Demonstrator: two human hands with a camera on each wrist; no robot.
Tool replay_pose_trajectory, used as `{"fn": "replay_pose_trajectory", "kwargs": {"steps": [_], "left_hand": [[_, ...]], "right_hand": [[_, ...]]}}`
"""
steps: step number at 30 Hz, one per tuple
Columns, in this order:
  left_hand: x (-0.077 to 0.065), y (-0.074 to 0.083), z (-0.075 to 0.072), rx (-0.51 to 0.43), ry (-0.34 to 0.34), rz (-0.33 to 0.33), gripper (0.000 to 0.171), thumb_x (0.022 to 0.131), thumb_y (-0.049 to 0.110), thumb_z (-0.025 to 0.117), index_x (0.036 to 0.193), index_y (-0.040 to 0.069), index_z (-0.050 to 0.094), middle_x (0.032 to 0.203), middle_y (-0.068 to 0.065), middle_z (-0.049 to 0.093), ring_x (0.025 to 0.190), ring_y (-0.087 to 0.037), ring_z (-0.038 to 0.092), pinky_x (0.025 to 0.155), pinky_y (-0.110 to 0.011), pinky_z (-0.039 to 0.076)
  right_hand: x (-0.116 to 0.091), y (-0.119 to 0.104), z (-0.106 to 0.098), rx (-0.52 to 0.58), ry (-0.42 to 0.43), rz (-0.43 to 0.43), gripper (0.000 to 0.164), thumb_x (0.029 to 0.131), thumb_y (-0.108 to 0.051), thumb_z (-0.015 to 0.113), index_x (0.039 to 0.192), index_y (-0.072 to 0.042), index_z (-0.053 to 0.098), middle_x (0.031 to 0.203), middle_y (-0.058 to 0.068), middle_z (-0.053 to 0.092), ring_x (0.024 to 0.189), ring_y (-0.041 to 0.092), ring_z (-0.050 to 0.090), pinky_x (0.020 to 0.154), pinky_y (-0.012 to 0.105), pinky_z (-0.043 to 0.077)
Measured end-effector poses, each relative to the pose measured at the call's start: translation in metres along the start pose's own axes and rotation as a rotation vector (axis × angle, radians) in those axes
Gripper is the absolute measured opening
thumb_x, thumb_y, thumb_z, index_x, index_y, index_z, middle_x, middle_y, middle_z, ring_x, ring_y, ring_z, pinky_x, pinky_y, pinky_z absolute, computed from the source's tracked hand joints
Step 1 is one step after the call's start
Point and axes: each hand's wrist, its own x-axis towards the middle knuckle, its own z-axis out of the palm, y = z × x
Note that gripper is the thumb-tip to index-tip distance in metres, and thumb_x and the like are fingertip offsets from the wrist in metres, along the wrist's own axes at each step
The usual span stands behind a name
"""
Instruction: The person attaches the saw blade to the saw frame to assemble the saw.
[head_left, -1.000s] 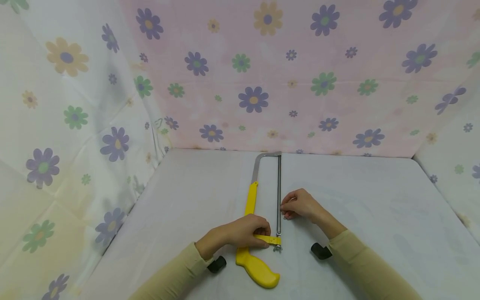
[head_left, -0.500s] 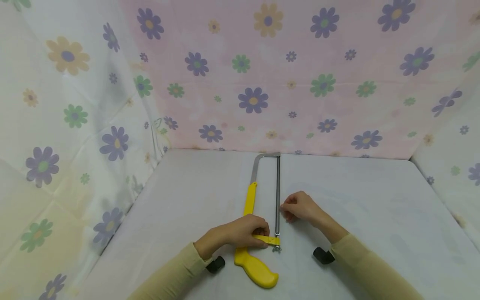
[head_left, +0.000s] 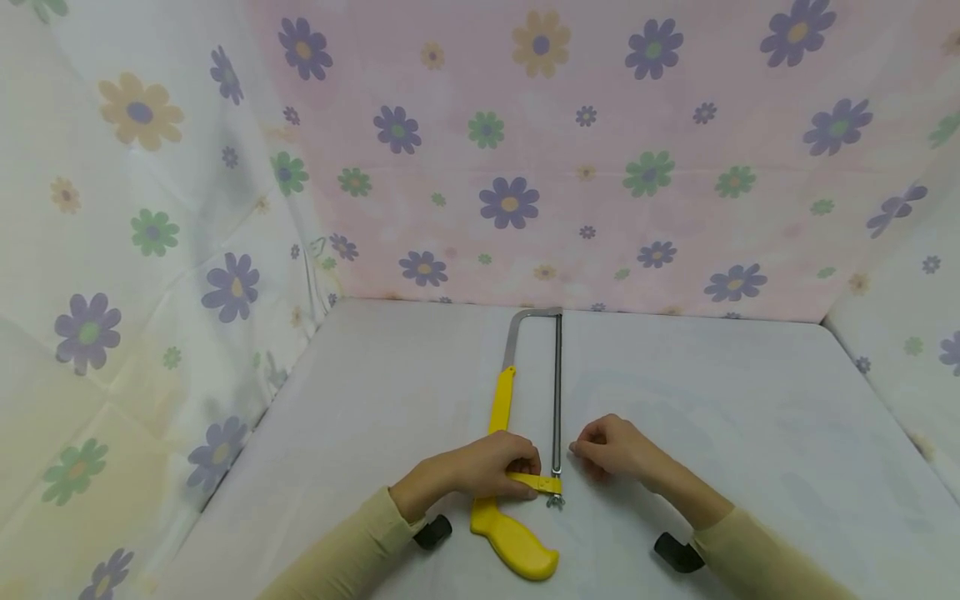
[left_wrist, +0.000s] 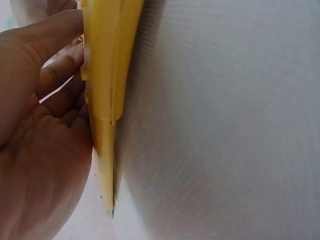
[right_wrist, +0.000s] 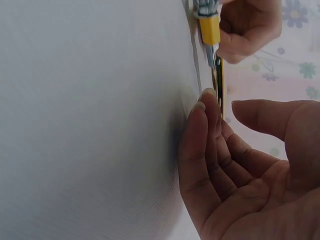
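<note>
A hacksaw (head_left: 517,546) with a yellow handle and a grey bow lies flat on the white table. Its dark blade (head_left: 557,392) faces right, and a wing nut (head_left: 556,502) sits at the near end. My left hand (head_left: 483,467) holds the saw across the yellow frame, thumb along the short yellow arm (head_left: 543,484). In the left wrist view, fingers meet the side of the yellow frame (left_wrist: 107,65). Just right of the blade, my right hand (head_left: 618,450) holds nothing. The right wrist view shows its fingers bent and thumb apart from them.
Flower-patterned cloth (head_left: 510,150) hangs behind the table and at both sides. The white tabletop (head_left: 750,417) stretches to the right of the saw. A black wrist-worn piece (head_left: 678,552) shows beneath the right sleeve, another (head_left: 433,532) beneath the left.
My right hand has drawn back from beside the blade, toward me and slightly right. The left hand stays on the hacksaw, which keeps its place.
</note>
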Motion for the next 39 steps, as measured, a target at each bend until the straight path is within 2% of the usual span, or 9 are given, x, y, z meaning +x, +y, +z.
{"fn": "replay_pose_trajectory", "kwargs": {"steps": [7, 16, 22, 32, 39], "left_hand": [[-0.001, 0.003, -0.001, -0.009, 0.002, 0.002, 0.011, 0.093, 0.020, 0.078, 0.098, 0.017, 0.067, 0.083, 0.012, 0.057, 0.074, -0.001, 0.049, 0.068, -0.015, 0.047], [-0.001, 0.002, -0.001, -0.001, 0.002, 0.010, 0.011, 0.094, 0.019, 0.077, 0.097, 0.017, 0.067, 0.083, 0.012, 0.057, 0.074, 0.000, 0.049, 0.068, -0.015, 0.046], [-0.001, 0.003, -0.001, -0.023, -0.003, -0.015, 0.011, 0.094, 0.021, 0.077, 0.097, 0.018, 0.067, 0.084, 0.012, 0.058, 0.074, -0.001, 0.050, 0.068, -0.016, 0.047], [-0.001, 0.002, 0.001, -0.019, -0.005, -0.027, 0.011, 0.094, 0.020, 0.077, 0.098, 0.018, 0.067, 0.084, 0.013, 0.058, 0.075, -0.001, 0.050, 0.069, -0.016, 0.047], [-0.001, 0.003, 0.000, -0.029, -0.001, -0.003, 0.010, 0.094, 0.019, 0.077, 0.097, 0.018, 0.067, 0.083, 0.013, 0.058, 0.073, 0.000, 0.050, 0.068, -0.016, 0.046]], "right_hand": [[-0.015, 0.006, 0.009, 0.079, -0.136, -0.078, 0.026, 0.099, -0.025, 0.067, 0.083, -0.005, 0.073, 0.063, 0.004, 0.065, 0.053, 0.015, 0.059, 0.054, 0.032, 0.052], [-0.030, 0.007, 0.017, 0.183, -0.246, -0.082, 0.026, 0.100, -0.024, 0.066, 0.086, -0.004, 0.075, 0.065, 0.007, 0.067, 0.049, 0.013, 0.058, 0.049, 0.026, 0.050], [-0.037, 0.004, 0.022, 0.253, -0.303, -0.089, 0.027, 0.100, -0.021, 0.065, 0.086, -0.001, 0.075, 0.066, 0.008, 0.068, 0.049, 0.012, 0.059, 0.049, 0.023, 0.050], [-0.039, 0.003, 0.031, 0.293, -0.308, -0.037, 0.031, 0.097, -0.024, 0.070, 0.079, 0.001, 0.073, 0.065, 0.005, 0.068, 0.048, 0.010, 0.059, 0.048, 0.020, 0.049], [-0.038, 0.000, 0.034, 0.289, -0.305, -0.028, 0.033, 0.100, -0.024, 0.067, 0.078, 0.000, 0.072, 0.064, 0.006, 0.067, 0.047, 0.010, 0.059, 0.047, 0.020, 0.047]]}}
